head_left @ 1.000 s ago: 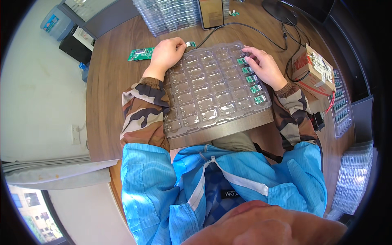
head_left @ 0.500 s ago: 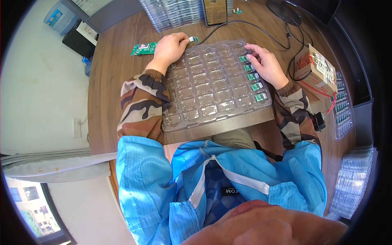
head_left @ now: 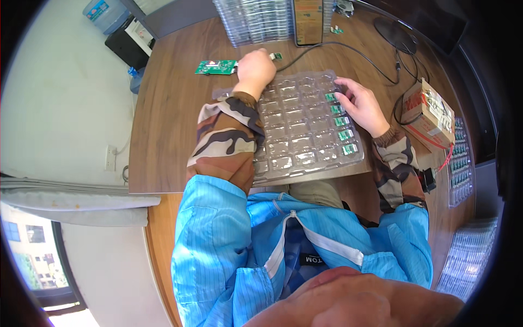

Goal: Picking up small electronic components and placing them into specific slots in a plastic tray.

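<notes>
While a dark label (head_left: pixel 312 260) with pale lettering shows on the person's shirt (head_left: pixel 292 255), the clear tray (head_left: pixel 281 147) lies beyond it at the near edge of the worktop (head_left: pixel 163 136); the left sleeve (head_left: pixel 226 136) hides part of it, so I cannot tell its long axis. Five small green boards (head_left: pixel 341 121) line the tray's right edge, each lying lengthwise across that line. The right hand (head_left: pixel 364 108) reaches in over that edge, thumb and forefinger apart, the thumb tip at the farthest board. Farther right, a carton (head_left: pixel 427 117) carries red printing and a pale label. At the tray's far edge, the left hand (head_left: pixel 257 68) is bent, knuckles up, fingers curled out of sight; I cannot tell whether they are clamped on anything. A single small board (head_left: pixel 278 56) with a white plug (head_left: pixel 272 56) pokes out just past them, pointing right. A longer green board (head_left: pixel 218 67) lies left of the hand, its long axis left to right. Near the worktop's far edge stands a phone (head_left: pixel 308 24), its screen writing too small to read.
</notes>
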{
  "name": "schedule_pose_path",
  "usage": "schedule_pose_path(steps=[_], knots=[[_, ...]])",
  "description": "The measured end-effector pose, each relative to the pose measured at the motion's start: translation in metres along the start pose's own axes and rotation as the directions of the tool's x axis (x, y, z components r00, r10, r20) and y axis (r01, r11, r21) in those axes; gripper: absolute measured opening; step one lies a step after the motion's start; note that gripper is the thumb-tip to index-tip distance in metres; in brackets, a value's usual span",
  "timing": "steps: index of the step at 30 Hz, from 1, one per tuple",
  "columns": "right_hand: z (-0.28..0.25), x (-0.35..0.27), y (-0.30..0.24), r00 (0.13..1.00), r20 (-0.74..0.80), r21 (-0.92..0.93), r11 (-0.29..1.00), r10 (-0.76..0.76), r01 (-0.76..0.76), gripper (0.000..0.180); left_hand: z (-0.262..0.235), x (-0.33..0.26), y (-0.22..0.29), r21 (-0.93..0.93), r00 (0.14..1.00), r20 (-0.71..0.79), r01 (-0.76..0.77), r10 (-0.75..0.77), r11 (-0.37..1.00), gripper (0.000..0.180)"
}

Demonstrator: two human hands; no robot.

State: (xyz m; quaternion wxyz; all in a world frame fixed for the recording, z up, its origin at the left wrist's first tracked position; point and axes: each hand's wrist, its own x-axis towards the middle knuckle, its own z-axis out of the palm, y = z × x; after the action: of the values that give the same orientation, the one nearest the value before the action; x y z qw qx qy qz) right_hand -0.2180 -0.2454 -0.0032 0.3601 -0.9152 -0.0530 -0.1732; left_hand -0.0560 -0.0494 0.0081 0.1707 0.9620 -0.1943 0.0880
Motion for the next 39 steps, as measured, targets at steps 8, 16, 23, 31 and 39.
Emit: schedule_pose_path(steps=[8,16,23,31,39], knots=[[-0.001,0.000,-0.006,0.996,0.090,0.050,0.998,0.018,-0.023,0.030,0.006,0.001,-0.021,-0.095,0.997,-0.057,-0.050,0.045,0.994,0.023],[-0.003,0.001,0.001,0.999,0.049,0.095,0.995,0.021,-0.025,0.027,0.005,0.002,-0.017,-0.085,0.998,-0.026,-0.060,0.058,0.995,0.022],[0.000,0.003,0.001,1.000,0.030,0.103,0.995,0.008,-0.011,0.025,-0.004,-0.002,-0.016,-0.109,0.998,0.034,-0.056,0.060,0.993,0.025],[-0.002,0.003,0.001,0.999,0.039,0.074,0.997,-0.019,0.016,0.026,0.002,0.001,-0.023,-0.084,0.999,0.011,-0.040,0.041,0.996,0.026],[0.000,0.002,0.002,0.999,0.031,0.094,0.995,-0.034,0.031,0.024,0.002,-0.001,-0.025,-0.083,1.000,-0.008,-0.008,0.007,0.997,0.025]])
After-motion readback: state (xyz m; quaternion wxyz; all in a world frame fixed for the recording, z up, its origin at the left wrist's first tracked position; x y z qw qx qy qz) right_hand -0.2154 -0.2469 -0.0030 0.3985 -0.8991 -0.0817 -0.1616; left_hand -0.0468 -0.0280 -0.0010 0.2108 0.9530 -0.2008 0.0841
